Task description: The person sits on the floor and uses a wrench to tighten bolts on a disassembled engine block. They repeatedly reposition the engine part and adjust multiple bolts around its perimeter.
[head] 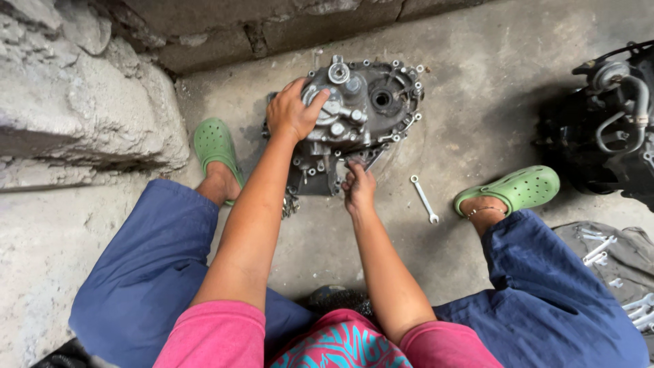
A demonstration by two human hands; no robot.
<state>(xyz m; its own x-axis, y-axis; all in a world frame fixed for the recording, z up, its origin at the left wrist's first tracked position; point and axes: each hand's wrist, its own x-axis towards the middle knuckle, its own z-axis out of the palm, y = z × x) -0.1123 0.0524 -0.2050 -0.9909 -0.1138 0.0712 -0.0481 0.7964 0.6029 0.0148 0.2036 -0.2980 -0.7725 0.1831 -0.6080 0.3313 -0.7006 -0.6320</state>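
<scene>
Your left hand [294, 109] lies spread over the top of the gearbox casing [351, 116], palm down, fingers wrapped around the round silvery fitting [320, 105] near its upper edge; it looks clamped there to steady the casing. Your right hand [357, 187] sits lower, at the near edge of the same casing, with its fingers curled together and pinched on something small at the housing's lower rim; what exactly it grips you cannot tell from here, as the fingers hide it. The casing itself rests on the concrete floor [477, 82] between your feet, just ahead of both hands, close to the rough stone wall [82, 102].

By the look of it, you are in the middle of working a fastener or small part at the lower rim while bracing the casing from above. The next move calls for a steady hold with the left hand, so the casing does not rock, and a careful turn or pull with the right. A combination spanner [424, 198] lies on the floor just to the right of your right hand, within easy reach, should fingers alone not do. More spanners [599, 249] lie on a grey cloth [630, 262] farther right, beyond your green clog [518, 189]
</scene>
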